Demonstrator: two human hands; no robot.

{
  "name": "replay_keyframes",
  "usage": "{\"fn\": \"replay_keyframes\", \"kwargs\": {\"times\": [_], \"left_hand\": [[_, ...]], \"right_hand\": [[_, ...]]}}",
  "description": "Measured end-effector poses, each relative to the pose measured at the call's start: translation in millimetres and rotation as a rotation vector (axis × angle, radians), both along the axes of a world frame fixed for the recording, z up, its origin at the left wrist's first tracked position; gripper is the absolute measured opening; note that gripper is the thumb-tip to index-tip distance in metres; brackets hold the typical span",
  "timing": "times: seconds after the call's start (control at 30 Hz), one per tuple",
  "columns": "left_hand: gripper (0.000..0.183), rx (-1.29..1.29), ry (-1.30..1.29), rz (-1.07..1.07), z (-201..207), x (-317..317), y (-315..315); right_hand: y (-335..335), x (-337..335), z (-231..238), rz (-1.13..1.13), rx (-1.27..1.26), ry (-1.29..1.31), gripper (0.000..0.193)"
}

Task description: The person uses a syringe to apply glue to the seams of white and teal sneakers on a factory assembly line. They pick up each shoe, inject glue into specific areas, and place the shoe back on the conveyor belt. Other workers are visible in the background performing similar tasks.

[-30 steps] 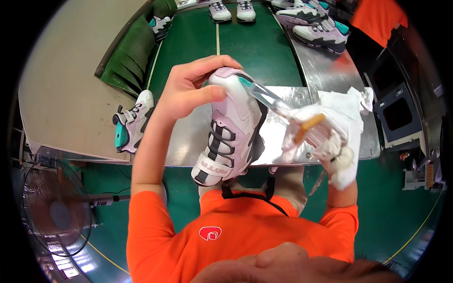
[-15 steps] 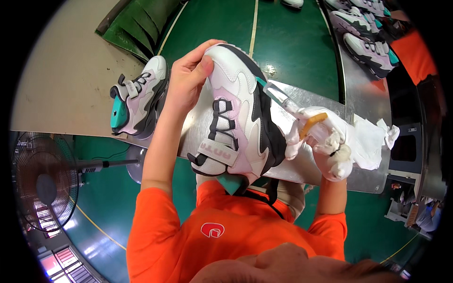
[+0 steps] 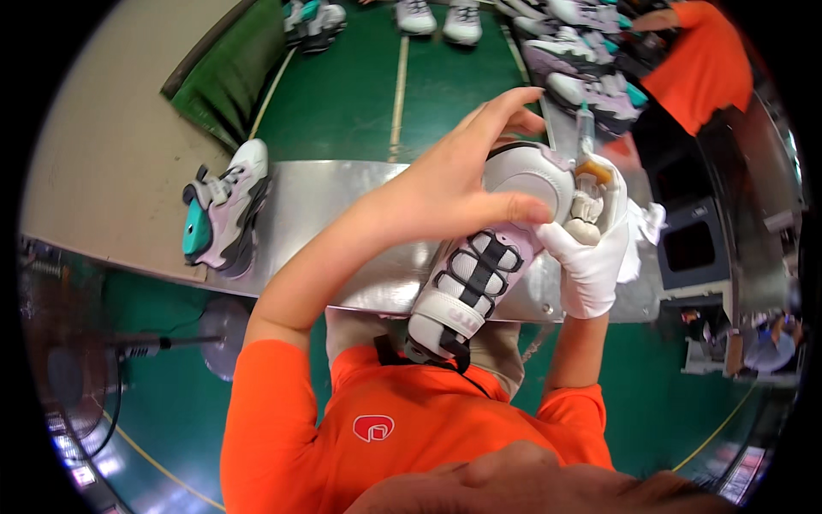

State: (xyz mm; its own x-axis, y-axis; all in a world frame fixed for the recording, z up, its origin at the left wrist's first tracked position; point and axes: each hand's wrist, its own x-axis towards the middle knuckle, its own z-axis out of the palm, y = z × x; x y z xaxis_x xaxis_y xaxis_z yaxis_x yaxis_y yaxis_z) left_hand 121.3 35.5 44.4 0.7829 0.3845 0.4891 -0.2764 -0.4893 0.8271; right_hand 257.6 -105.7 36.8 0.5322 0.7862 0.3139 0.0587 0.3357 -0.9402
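Observation:
A white, lilac and black sneaker [image 3: 488, 265] is slanted in front of me, its toe away from me and its strap end close to my waist. My bare left hand [image 3: 467, 176] reaches round the toe, thumb lying across it and fingers curved past the far side. My right hand [image 3: 595, 257], in a white glove, is closed on a clear syringe [image 3: 586, 128] with a teal tip pointing away. A yellowish band and a knotted white cloth bundle [image 3: 586, 218] are at the syringe's near end. The right thumb rests against the sneaker's side.
A metal table [image 3: 342, 257] lies below my hands. Another sneaker [image 3: 224, 214] with a teal insert stands at left. Beyond is a green conveyor belt [image 3: 360, 103] carrying shoes. More sneakers [image 3: 591, 94] crowd the right bench, beside a person in orange [image 3: 702, 68]. White cloth [image 3: 638, 236] lies at right.
The sneaker has turned, so its toe now points away to the right. My left hand has shifted right with the toe. The syringe tip has swung from pointing left to pointing away from me.

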Motion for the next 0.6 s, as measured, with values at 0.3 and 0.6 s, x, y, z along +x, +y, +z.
{"fn": "replay_keyframes", "kwargs": {"times": [0.3, 0.6], "left_hand": [[0.064, 0.483, 0.123, 0.264, -46, -48, -135], [0.049, 0.935, 0.312, -0.003, -14, -82, -73]], "right_hand": [[-77, 3, -40, -0.369, 0.154, 0.192, 0.075], [-116, 19, -85, -0.148, 0.010, 0.012, 0.073]]}}
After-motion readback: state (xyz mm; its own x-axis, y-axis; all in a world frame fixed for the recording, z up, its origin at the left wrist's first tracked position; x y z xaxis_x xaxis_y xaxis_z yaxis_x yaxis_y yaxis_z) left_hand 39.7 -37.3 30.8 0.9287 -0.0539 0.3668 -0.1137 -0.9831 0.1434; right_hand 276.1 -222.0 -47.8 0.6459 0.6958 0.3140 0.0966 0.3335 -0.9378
